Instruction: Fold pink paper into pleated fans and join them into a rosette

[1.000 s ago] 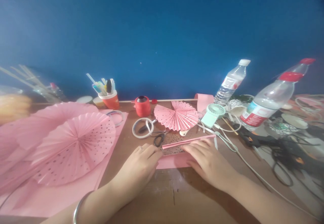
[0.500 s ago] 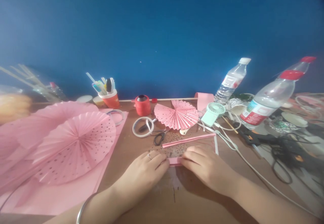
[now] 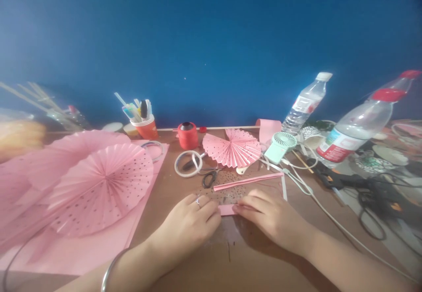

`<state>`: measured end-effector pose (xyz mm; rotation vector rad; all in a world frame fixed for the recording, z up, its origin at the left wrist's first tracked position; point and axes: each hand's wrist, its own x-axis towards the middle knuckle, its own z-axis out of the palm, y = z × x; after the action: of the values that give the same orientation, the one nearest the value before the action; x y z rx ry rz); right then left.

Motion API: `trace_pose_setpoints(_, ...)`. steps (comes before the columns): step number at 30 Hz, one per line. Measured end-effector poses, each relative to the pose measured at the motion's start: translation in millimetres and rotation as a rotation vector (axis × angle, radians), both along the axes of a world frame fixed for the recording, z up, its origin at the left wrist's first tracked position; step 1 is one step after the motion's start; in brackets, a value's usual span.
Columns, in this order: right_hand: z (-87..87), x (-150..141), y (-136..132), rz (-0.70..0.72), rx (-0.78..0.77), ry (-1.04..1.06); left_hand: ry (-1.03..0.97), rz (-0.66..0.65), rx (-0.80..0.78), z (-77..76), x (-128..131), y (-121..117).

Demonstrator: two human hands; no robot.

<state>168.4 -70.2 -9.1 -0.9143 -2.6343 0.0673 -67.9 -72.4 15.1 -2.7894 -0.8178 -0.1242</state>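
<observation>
Between my two hands a pink paper strip (image 3: 226, 210) lies low over the brown table. My left hand (image 3: 194, 216) is closed on its left end, a ring on one finger. The fingers of my right hand (image 3: 263, 213) pinch the right end. Both ends of the strip are hidden under the fingers. Just beyond it lies a narrow folded pink paper strip (image 3: 248, 181), with small dark punched bits scattered around. Behind that sits a pleated pink paper fan (image 3: 231, 149) with punched holes. Scissors (image 3: 209, 179) and a roll of tape (image 3: 188, 164) lie to its left.
Large pleated pink paper rounds (image 3: 105, 186) and pink sheets cover the left side. An orange cup of pens (image 3: 145, 127) and a red pot-shaped thing (image 3: 187, 136) stand near the blue wall. At right are a mint hand fan (image 3: 280, 147), bottles (image 3: 356, 129), a white cable (image 3: 332, 224) and black clutter.
A little more of the pink strip shows between my hands, and my right fingers have lifted slightly. The whole view has shifted a little; the other things stay put.
</observation>
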Motion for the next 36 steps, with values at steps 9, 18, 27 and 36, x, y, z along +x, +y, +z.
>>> trace_pose_setpoints(9, 0.6, -2.2, -0.3, -0.028, -0.050, 0.006, -0.008, -0.019, -0.038, -0.8, -0.2, 1.2)
trace_pose_setpoints(18, 0.4, -2.7, -0.6, -0.046, -0.053, 0.005, 0.007, 0.013, -0.052, -3.4, -1.3, 1.2)
trace_pose_setpoints(27, 0.9, -3.1, -0.7, -0.013, -0.005, -0.038, 0.010, 0.028, -0.035, -3.6, -0.6, 1.1)
trace_pose_setpoints(36, 0.7, -3.5, -0.1, 0.008, 0.077, -0.090, 0.016, 0.021, 0.012, 1.1, 3.2, 0.0)
